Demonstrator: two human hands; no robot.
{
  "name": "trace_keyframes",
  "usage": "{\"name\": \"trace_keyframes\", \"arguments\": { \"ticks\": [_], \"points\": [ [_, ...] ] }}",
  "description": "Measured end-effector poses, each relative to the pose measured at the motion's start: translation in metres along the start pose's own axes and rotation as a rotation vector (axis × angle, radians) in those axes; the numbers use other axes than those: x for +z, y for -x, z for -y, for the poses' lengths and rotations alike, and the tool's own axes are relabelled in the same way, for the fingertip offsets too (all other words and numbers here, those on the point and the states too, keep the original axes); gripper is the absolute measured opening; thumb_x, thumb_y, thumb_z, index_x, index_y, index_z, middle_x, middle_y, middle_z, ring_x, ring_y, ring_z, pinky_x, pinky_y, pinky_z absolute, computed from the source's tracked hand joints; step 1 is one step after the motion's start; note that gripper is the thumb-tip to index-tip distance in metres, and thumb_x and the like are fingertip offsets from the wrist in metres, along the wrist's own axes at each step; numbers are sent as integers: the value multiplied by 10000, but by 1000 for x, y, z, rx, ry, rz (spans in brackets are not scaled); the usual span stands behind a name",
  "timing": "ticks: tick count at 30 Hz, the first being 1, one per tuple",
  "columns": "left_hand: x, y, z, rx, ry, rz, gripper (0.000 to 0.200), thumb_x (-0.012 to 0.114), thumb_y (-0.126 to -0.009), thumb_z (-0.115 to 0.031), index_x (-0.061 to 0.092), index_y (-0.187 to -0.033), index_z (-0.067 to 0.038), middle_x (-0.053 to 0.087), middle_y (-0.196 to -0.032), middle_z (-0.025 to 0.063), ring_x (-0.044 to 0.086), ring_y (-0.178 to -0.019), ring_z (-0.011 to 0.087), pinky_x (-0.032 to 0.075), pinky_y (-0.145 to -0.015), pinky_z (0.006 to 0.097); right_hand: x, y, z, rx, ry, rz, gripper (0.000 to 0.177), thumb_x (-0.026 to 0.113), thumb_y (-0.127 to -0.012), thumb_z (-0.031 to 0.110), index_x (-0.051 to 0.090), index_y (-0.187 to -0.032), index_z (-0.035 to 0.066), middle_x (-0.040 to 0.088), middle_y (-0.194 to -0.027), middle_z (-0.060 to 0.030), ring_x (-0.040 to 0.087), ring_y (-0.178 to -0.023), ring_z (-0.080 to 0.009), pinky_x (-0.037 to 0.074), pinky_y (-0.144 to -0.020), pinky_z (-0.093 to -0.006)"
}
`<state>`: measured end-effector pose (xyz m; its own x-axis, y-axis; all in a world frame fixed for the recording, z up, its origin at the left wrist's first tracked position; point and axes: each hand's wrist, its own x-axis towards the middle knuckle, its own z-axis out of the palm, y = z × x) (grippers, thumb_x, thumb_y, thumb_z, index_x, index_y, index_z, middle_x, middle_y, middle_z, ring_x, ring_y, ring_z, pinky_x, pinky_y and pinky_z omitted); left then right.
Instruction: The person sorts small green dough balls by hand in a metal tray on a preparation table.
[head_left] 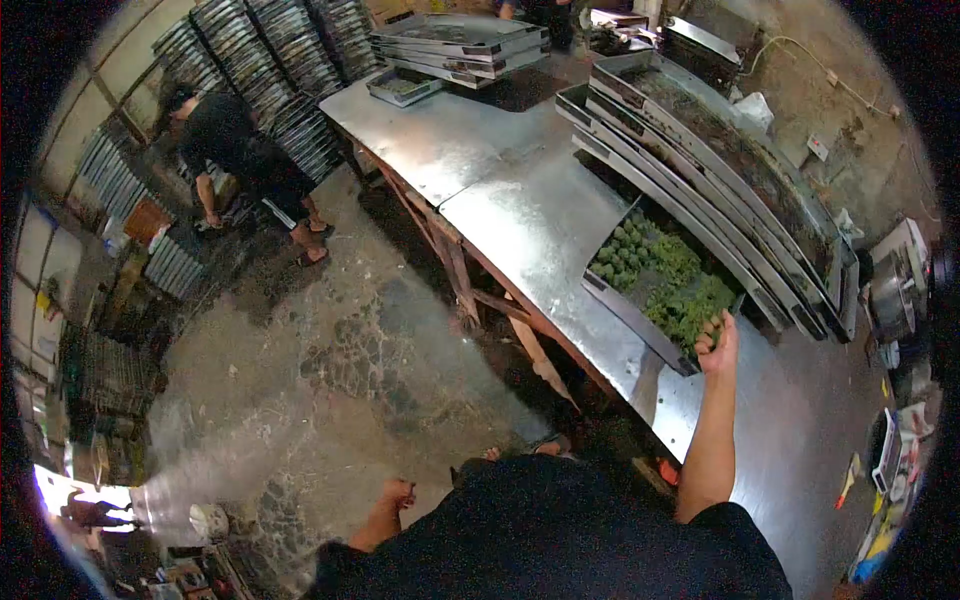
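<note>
My right hand (718, 345) is at the near right corner of a shallow metal tray (640, 318) on the table. Its fingers are curled in beside loose green leafy matter (690, 290); whatever they may hold is hidden. Rows of small round green lumps (625, 248) fill the tray's left part. The tray partly sits under a stack of similar metal trays (690, 190). Away from the table, low over the floor, my left hand (398, 492) hangs beside my body with its fingers folded and nothing visible in them.
A long metal-topped table (500, 215) on a wooden frame runs along my right. More trays (460, 45) are piled at its far end. On the left a person (230, 140) bends beside tall tray stacks (255, 50). A metal pot (890, 295) stands at far right.
</note>
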<state>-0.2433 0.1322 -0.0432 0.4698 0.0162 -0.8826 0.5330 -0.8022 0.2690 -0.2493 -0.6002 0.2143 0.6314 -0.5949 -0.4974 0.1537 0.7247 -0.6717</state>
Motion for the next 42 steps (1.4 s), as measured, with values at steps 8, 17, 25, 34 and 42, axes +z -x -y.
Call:
{"name": "trace_keyframes", "arguments": {
  "ticks": [8,17,25,34,42],
  "points": [
    [-31,30,-202,176,492,-250,256,609,-836,-224,655,-944,3,600,-614,104,547,-485,170,446,-444,319,-10,-48,-25,-776,1046,-255,409,529,-902,373,502,-604,94,482,-564,-5,417,-420,-133,272,-368,-312],
    [7,28,-269,327,163,-223,328,631,-821,-269,653,-972,21,605,-611,83,552,-489,141,451,-476,295,21,-22,11,-84,245,-70,419,548,-874,463,461,-637,128,413,-514,9,336,-369,-97,225,-337,-252],
    [-14,-52,-184,201,-298,-9,299,529,-897,-293,633,-972,-23,620,-675,115,569,-504,221,433,-470,368,39,-16,0,-359,309,-117,331,538,-905,337,493,-673,104,520,-659,-17,436,-495,-101,297,-424,-248],
    [-46,-95,-287,25,108,13,240,595,-839,-283,621,-896,-51,613,-641,80,594,-543,185,461,-461,343,32,-29,-8,-163,152,-191,391,548,-895,396,490,-656,92,469,-558,-33,333,-381,-113,265,-359,-267],
    [-79,-116,-331,232,268,120,247,563,-859,-241,616,-991,-39,631,-692,80,600,-559,164,459,-455,317,80,-44,-25,-68,187,-120,297,536,-912,357,553,-853,66,520,-690,-38,440,-534,-111,329,-463,-271]
  ]
}}
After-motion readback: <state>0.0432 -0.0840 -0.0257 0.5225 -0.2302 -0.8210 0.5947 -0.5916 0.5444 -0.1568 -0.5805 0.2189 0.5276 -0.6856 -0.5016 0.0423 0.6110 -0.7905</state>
